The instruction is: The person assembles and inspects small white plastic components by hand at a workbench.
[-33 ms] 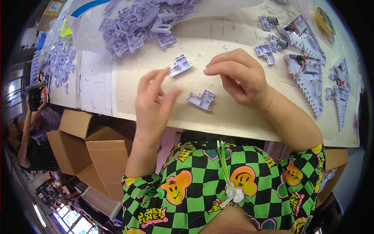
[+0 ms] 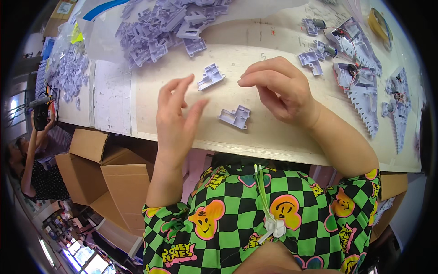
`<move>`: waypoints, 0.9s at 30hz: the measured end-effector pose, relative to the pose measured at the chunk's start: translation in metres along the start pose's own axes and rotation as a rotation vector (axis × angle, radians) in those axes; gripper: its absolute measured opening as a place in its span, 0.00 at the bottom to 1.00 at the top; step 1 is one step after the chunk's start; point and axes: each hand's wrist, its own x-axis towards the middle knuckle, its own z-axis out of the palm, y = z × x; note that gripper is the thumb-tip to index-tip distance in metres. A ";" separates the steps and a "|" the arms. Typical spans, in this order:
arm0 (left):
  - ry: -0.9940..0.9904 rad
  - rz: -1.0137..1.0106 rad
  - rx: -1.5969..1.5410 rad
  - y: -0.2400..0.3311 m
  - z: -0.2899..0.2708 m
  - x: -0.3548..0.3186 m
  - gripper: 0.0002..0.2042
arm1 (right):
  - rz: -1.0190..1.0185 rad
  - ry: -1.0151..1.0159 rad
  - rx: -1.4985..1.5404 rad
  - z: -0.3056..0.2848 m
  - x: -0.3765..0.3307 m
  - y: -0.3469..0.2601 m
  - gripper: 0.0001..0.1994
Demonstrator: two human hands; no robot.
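Note:
Two small pale lilac moulded plastic housings lie on the white tabletop in front of me. The farther housing (image 2: 211,76) is just beyond the fingertips of my left hand (image 2: 176,114), and the nearer housing (image 2: 235,117) rests between my hands. My left hand hovers with thumb and fingers apart, holding nothing. To the right of both housings, my right hand (image 2: 284,91) is raised over the table, fingers bent and loosely spread, with nothing visible in it. Neither hand touches a housing.
A large heap of similar plastic parts (image 2: 159,32) covers the far left. Serrated assemblies (image 2: 362,98) with wires and small motors (image 2: 326,49) lie at right. A tape roll (image 2: 379,27) sits far right. An open cardboard box (image 2: 123,187) stands below the table; another person (image 2: 43,169) is at left.
My left hand has shifted slightly left, away from the farther housing. My right hand and both housings stay practically where they were.

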 end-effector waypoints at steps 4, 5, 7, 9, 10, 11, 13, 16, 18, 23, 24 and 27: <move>0.145 0.166 0.345 -0.010 0.010 0.019 0.16 | 0.018 0.012 -0.038 0.004 -0.002 0.004 0.17; 0.114 0.139 0.354 -0.010 0.011 0.021 0.14 | 0.054 -0.009 -0.027 0.005 -0.004 0.007 0.16; 0.151 0.199 0.338 -0.008 0.012 0.020 0.13 | 0.092 -0.026 -0.018 0.006 -0.003 0.004 0.15; 0.187 0.255 0.323 -0.004 0.012 0.016 0.13 | 0.384 0.004 0.130 0.009 0.000 -0.010 0.12; 0.211 0.283 0.249 0.002 0.014 0.014 0.13 | 0.483 -0.033 0.223 0.009 0.000 -0.013 0.13; 0.233 0.310 0.174 0.006 0.016 0.012 0.14 | 0.488 -0.029 0.219 0.010 -0.002 -0.014 0.13; 0.214 0.349 0.124 0.010 0.019 0.009 0.15 | 0.746 0.000 0.644 0.012 -0.004 -0.016 0.13; 0.180 0.352 0.065 0.022 0.021 0.003 0.17 | 0.794 0.087 0.847 0.010 0.001 -0.016 0.13; 0.160 0.320 0.051 0.024 0.024 0.001 0.17 | 0.814 0.074 0.870 0.007 0.002 -0.013 0.12; 0.079 0.377 0.030 0.021 0.029 -0.001 0.19 | 0.831 0.046 0.840 0.004 0.002 -0.006 0.11; 0.076 0.376 0.029 0.020 0.029 -0.002 0.19 | 0.845 0.036 0.844 0.004 0.003 -0.004 0.12; 0.065 0.401 0.048 0.018 0.025 -0.004 0.19 | 0.863 0.034 0.868 0.003 0.002 -0.001 0.12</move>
